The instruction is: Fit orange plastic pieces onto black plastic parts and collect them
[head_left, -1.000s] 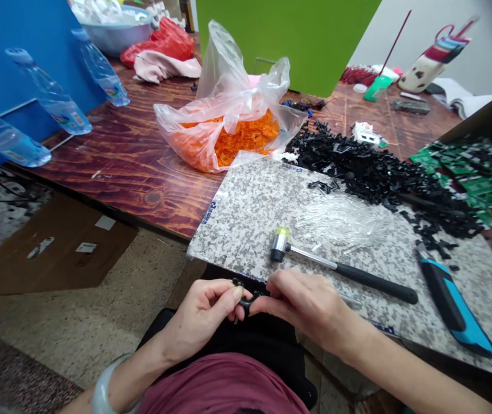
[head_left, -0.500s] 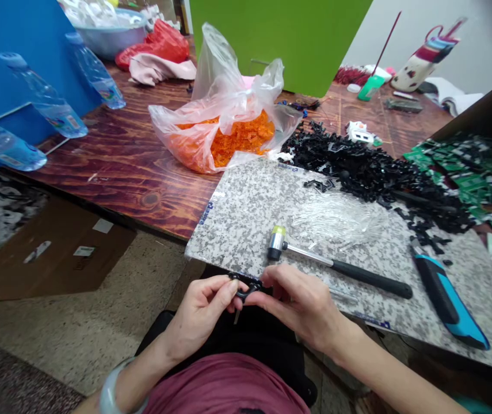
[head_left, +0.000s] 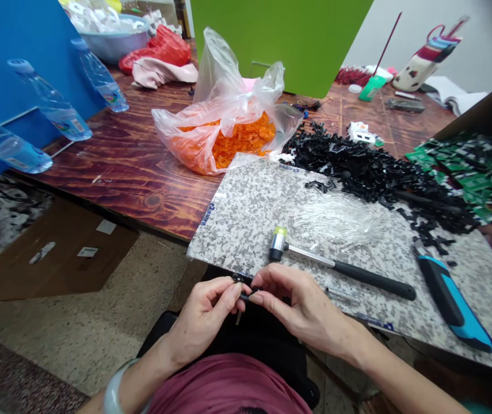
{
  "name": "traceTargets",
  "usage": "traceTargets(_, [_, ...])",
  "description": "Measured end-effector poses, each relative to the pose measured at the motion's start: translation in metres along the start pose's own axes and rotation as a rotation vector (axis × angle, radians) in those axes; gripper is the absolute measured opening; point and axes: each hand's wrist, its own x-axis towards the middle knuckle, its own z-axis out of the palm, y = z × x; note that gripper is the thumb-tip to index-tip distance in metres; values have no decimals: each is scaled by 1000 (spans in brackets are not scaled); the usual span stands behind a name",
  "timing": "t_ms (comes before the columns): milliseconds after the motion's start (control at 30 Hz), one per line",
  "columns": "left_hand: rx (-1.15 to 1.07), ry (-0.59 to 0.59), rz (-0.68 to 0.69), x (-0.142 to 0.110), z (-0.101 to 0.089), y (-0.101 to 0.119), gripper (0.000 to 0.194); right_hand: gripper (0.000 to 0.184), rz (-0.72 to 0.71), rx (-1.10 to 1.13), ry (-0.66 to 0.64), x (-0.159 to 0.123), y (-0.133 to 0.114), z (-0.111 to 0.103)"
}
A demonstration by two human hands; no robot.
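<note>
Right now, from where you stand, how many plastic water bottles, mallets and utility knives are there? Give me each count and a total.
Plastic water bottles: 3
Rubber-tipped mallet: 1
Blue-and-black utility knife: 1
Total: 5

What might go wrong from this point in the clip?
The small black plastic part is pinched between the left hand and right hand beyond the edge of the speckled granite slab, so it might drop to the floor. The yellow-tipped mallet with a black handle lies close by and could perhaps get knocked.
</note>
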Motion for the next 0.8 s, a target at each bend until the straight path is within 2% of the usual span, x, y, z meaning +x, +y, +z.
traceTargets(233, [101, -11, 42, -1, -3, -2, 36, 13, 135, 71, -32, 6, 2, 4])
traceTargets(400, [-15, -51, -16, 2, -5, 2, 32, 19, 207, 317, -65, 5, 6, 4])
traceTargets(500, [-144, -59, -61, 5, -4, 5, 31, 21, 242, 469, -43, 3, 6, 4])
traceTargets(633, [-272, 36, -80, 5, 1, 5, 39, 24, 276, 659, 39, 0, 7, 11])
traceTargets(800, [-256, 195, -25, 0, 12, -2, 29, 25, 286, 858, 166, -1, 7, 29])
